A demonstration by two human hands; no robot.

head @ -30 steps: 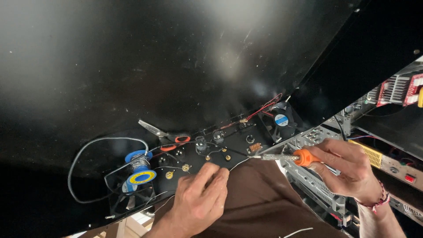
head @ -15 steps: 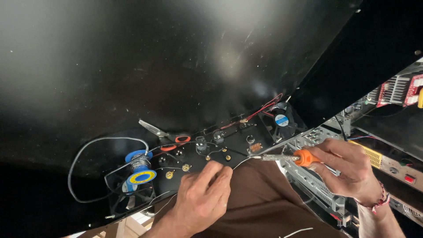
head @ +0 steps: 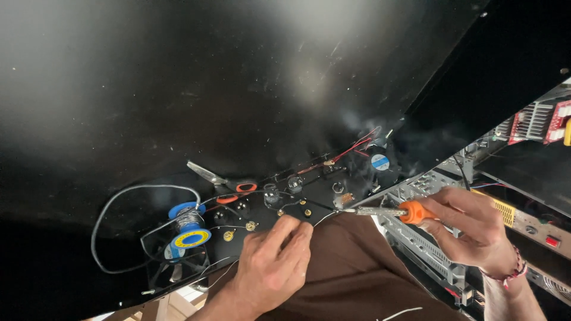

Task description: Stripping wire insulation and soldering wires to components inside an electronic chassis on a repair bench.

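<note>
The right hand (head: 473, 229) has its grip closed around a soldering iron (head: 392, 211), fingers wrapped about the orange collar and the handle behind it. The metal shaft points left, and its tip sits at the lower edge of a black panel (head: 279, 205), close to a small brass fitting there. A thin wire (head: 326, 217) curves from just under the tip toward the left hand (head: 270, 267).

The left hand lies palm down on the near edge of the panel, fingers narrowed together with the fingertips pressed at the end of that wire; whether they pinch it or only press it down cannot be told. Brass terminals (head: 250, 226) stand just left of these fingertips.

The panel lies slanted on a dark table (head: 178, 89), carrying knobs, sockets and red and black leads. At its left end stands a blue spool of solder (head: 189, 229), with a grey cable (head: 119, 205) looping out around it. Behind the panel lie scissors (head: 223, 181) with orange handles. At the far right end sits a small round fan (head: 379, 161) with a blue centre. Right of the hands is an open metal chassis (head: 440, 261) with circuit boards. A brown cloth (head: 357, 285) shows below, between the hands.
</note>
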